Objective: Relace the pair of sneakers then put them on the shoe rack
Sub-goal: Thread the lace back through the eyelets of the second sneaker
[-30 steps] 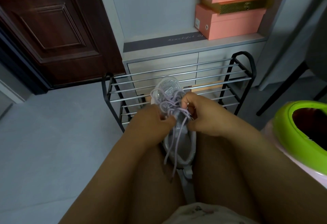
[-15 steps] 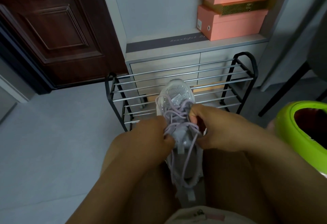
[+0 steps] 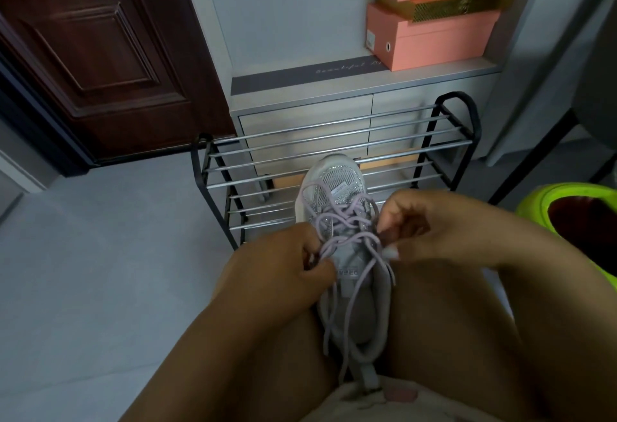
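Sneaker in work: one grey sneaker (image 3: 337,218) lies wedged between the person's thighs, toe pointing at the shoe rack (image 3: 337,154)
Lace: lilac lace (image 3: 344,241) crosses the lower eyelets loosely; two long ends trail back toward the heel
Left hand (image 3: 283,268): fingers pinch the lace at the sneaker's left eyelet row
Right hand (image 3: 420,231): fingers curled, fingertips pinching the lace at the sneaker's right eyelet row
Stage, judged: lacing partly done; upper eyelets appear unthreaded, crossings slack, no knot
Second sneaker: not in view; state cannot be told
Shoe rack: stands just beyond the sneaker's toe, no shoes on the bars visible
Outstanding: finish and tie this lace, deal with the second sneaker, rack both
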